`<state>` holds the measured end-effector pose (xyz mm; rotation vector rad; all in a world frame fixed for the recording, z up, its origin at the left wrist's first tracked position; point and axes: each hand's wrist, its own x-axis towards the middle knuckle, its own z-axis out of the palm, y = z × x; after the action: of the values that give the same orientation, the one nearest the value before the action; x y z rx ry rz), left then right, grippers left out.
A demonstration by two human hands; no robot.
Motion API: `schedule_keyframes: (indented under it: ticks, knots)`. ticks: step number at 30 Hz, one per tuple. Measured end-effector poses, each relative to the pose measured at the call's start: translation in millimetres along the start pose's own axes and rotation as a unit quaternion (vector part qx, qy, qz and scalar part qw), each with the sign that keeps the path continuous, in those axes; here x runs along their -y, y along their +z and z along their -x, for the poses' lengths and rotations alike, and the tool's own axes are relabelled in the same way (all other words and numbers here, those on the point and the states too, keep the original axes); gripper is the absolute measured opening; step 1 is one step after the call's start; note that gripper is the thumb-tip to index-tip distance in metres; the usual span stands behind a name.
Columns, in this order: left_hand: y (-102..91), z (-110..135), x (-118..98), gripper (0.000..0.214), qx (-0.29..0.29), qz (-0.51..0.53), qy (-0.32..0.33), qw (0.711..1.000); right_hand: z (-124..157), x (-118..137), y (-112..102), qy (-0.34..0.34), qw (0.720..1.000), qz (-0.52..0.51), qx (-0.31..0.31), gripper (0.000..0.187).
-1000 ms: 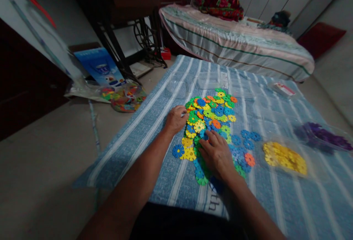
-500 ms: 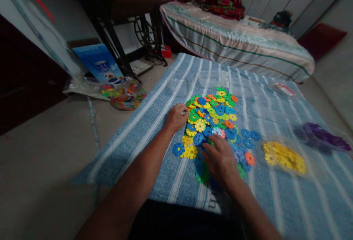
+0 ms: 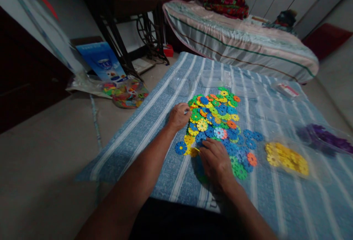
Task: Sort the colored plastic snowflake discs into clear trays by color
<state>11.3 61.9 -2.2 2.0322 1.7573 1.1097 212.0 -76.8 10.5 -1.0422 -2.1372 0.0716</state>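
My ref. is the disc pile point(image 3: 220, 111), a spread of notched discs in blue, green, yellow & orange on a striped cloth point(image 3: 273, 203). Right hand point(image 3: 216, 159) is over the pile's near part. Its grip looks tog. to me, clamped on a yellow disc point(image 3: 196, 149) that shows almost edge-on at the fingertips, at the pile's near-left fringe. From my feed, the disc sits just L of that hand. Left hand point(image 3: 179, 117) is at the pile's L edge, fingers curled; a small pale spot shows btwn thumb & index, so I can't tell whether that grip holds anything.

A light blue disc point(image 3: 219, 133) lies mid-pile, just beyond the right hand's fingers. A blue disc w/ yellow centre point(image 3: 181, 147) marks the pile's near-left corner. An orange disc point(image 3: 251, 159) is on its R fringe, near a green disc point(image 3: 241, 171). R of the pile, well apart, I get yellow discs point(image 3: 286, 159) in a clear tub, then purple pieces point(image 3: 328, 137) farther R. Clear container point(image 3: 213, 79) sits just past the pile's far end; the bed point(image 3: 242, 39) is well beyond.
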Motion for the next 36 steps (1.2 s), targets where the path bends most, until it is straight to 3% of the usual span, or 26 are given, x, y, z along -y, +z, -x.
schedule_keyframes:
  ticks: [4,7,11,14,17,20,23,27,31,36]
  knots:
    - [-0.8,0,0,0.008,0.006,-0.002,0.003,1.000,-2,-18,-28,0.013,0.998,0.008,-0.059,0.015]
    - [-1.1,0,-1,0.008,0.007,-0.003,0.002,1.000,3,-50,-64,0.047,0.991,0.093,-0.089,0.013]
    - [-1.0,-1,-2,0.008,0.006,-0.009,0.000,1.000,16,-100,-119,0.149,0.935,0.281,-0.155,0.023]
    - [-1.1,-1,-2,0.007,0.006,-0.010,0.004,1.000,22,-115,-138,0.176,0.905,0.344,-0.180,0.025]
    - [-1.5,-1,-1,0.007,0.005,-0.007,0.008,1.000,20,-100,-122,0.165,0.933,0.281,-0.152,0.024]
    - [-2.3,-1,-1,0.008,0.008,-0.004,0.010,1.000,17,-68,-82,0.113,0.975,0.158,-0.104,0.019]
    - [-3.3,0,-2,0.008,0.011,0.001,0.010,1.000,13,-32,-42,0.066,0.995,0.059,-0.049,0.014]
    - [-3.7,0,-3,0.008,0.010,-0.001,0.009,1.000,6,4,-8,0.018,0.999,0.004,0.032,0.014]
    - [-2.8,1,-2,0.008,0.008,-0.005,0.002,1.000,-3,17,9,0.004,0.993,0.035,0.115,0.021]
    - [-0.9,1,-1,0.007,0.004,0.001,0.005,1.000,-1,12,21,-0.010,0.992,0.073,0.100,0.015]
